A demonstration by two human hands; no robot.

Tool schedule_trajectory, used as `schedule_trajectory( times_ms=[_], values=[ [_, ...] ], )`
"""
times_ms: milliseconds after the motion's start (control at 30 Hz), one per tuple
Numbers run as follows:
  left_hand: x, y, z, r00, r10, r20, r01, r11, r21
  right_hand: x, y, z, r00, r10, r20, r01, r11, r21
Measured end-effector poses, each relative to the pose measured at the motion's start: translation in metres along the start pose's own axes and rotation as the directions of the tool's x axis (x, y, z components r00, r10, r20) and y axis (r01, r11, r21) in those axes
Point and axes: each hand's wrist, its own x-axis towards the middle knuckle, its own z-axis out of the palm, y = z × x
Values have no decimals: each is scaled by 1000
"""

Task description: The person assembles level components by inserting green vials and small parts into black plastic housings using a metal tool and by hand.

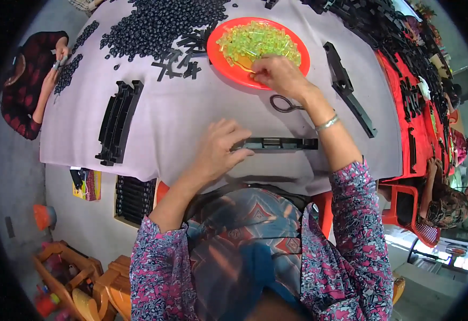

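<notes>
Lilac tablecloth, orange plate, grey concrete floor

A small flat packet hangs just under the bench's near edge, toward its left corner. It is roughly rectangular, yellow with red along one side, and something dark sits at its top. Right of it, under the same edge, an open carton with pale walls holds stacked black strips. No signs or screens can be made out.

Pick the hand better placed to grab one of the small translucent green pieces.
Right hand: already over the orange plate of green pieces. Left hand rests on the long black plastic strip.
</notes>
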Motion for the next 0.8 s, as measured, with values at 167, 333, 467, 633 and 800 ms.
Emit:
schedule_trajectory(
  times_ms=[167,333,467,633,800],
  values=[
    [-1,2,-2,1000,-9,15,8,1000,20,21,1,5,997,-3,81,9,998,-70],
    [7,9,1,999,30,43,-28,998,-48,9,15,-5,988,139,72,-153,956,251],
    [4,9,0,999,26,43,-25,999,-20,-18,3,-29,985,163,58,-168,823,542],
    [8,3,0,997,39,71,-39,999,-7,-70,-23,-34,968,205,143,-234,544,806],
    [11,-6,0,992,23,124,-18,999,-45,-103,-36,-21,970,109,216,-239,570,786]
  ],
)
